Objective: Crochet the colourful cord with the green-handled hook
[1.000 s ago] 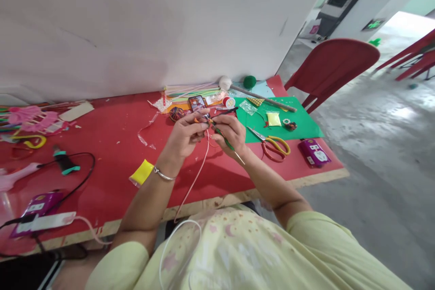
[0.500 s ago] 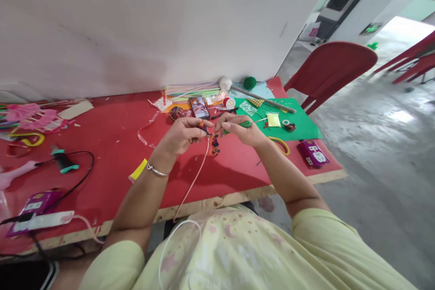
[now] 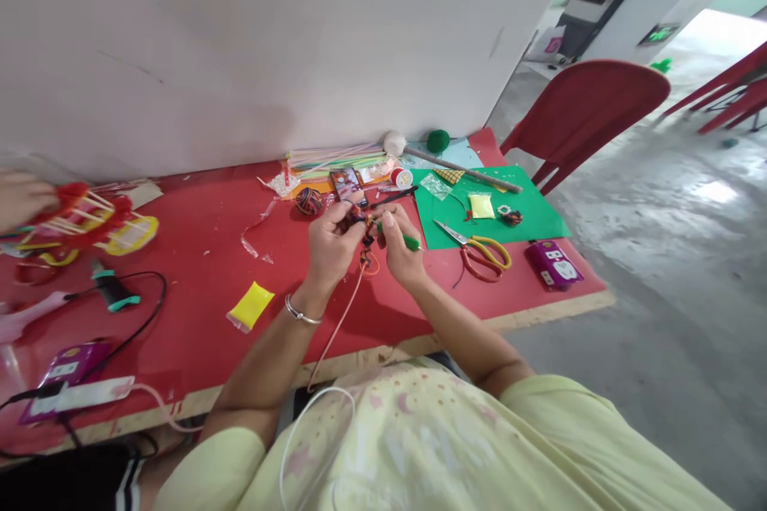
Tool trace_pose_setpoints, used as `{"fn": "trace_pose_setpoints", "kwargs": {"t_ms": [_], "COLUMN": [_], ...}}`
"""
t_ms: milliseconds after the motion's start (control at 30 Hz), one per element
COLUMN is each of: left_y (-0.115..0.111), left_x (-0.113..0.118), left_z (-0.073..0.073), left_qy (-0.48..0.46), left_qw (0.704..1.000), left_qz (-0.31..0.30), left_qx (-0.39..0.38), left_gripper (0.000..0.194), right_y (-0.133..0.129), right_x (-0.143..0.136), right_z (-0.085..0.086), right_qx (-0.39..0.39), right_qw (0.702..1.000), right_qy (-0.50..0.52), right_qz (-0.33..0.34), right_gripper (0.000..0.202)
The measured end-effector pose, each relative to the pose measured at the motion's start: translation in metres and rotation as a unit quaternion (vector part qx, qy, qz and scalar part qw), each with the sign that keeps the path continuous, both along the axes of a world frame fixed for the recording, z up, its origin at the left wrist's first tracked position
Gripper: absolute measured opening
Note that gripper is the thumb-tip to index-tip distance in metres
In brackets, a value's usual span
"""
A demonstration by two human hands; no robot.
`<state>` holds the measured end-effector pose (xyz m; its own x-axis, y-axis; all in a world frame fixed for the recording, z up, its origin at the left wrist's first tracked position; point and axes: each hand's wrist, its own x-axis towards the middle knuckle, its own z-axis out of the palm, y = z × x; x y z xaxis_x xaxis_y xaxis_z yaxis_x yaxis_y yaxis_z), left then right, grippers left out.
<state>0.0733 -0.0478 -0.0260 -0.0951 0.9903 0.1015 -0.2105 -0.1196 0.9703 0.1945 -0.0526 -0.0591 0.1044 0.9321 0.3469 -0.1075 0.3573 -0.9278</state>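
Note:
My left hand (image 3: 331,246) is closed on a small dark multicoloured yarn piece (image 3: 367,239), which hangs between both hands. My right hand (image 3: 403,247) wraps round a green-handled tool (image 3: 411,243) whose thin metal end points right; its other end is hidden at the yarn. A pink cord (image 3: 343,318) runs from beneath the yarn piece to the table's front edge. Behind my hands lie a ball of multicoloured yarn (image 3: 309,201) and a phone (image 3: 347,184). Red-and-yellow-handled scissors (image 3: 482,255) lie partly open to the right.
On the red table (image 3: 204,255) are a yellow packet (image 3: 252,306), a glue gun (image 3: 113,287), a power strip (image 3: 84,399) and a purple box (image 3: 552,265). Another person's hand (image 3: 24,200) holds red and yellow pieces at the far left. A red chair (image 3: 593,112) stands right.
My hands have drawn together at the yarn, and the green tool has swung in with my right hand. The scissors and yellow packet are now uncovered. Another person's hand has appeared at left.

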Motion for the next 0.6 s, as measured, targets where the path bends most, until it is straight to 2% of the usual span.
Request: {"fn": "trace_pose_setpoints", "kwargs": {"t_ms": [100, 233, 333, 467, 600], "left_y": [-0.0002, 0.0017, 0.0009, -0.0024, -0.0021], "left_x": [0.0006, -0.0031, -0.0048, 0.0005, 0.0032], "left_z": [-0.0001, 0.0003, -0.0016, -0.0022, 0.0022], "left_qy": [-0.033, -0.121, -0.108, -0.038, -0.109], "left_qw": [0.998, 0.990, 0.993, 0.999, 0.992], "left_qz": [0.035, -0.048, -0.052, 0.004, -0.059], "left_qx": [0.031, -0.045, -0.023, 0.034, -0.030], "left_gripper": [0.044, 0.047, 0.047, 0.040, 0.037], "right_y": [-0.0008, -0.0020, -0.0039, -0.0049, -0.0031], "right_x": [0.0046, 0.0075, 0.0069, 0.0049, 0.0051], "right_z": [0.0021, 0.0052, 0.0050, 0.0017, -0.0026], "right_qx": [0.009, -0.026, -0.013, 0.085, 0.192], "right_qw": [1.000, 0.998, 0.999, 0.994, 0.973], "right_qy": [-0.016, 0.028, 0.022, -0.050, -0.092], "right_qz": [0.009, 0.044, 0.033, -0.049, -0.089], "right_gripper": [0.053, 0.046, 0.044, 0.047, 0.041]}}
